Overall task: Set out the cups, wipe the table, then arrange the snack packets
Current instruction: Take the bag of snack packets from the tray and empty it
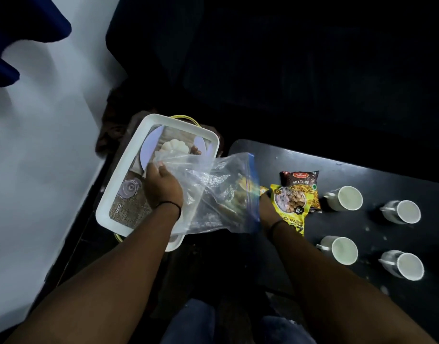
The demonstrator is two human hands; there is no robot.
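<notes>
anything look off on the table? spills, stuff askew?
Pale specks and smears dot the dark table around the four cups, mostly near the right-hand pair, so it looks unwiped or splashed. The two packets lie overlapped and crooked, not arranged. The cups stand upright in a tidy two-by-two.

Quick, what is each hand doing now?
Left hand: grips the clear plastic bag.
Right hand: inside the bag's mouth, fingers hidden; cannot be told.
</notes>
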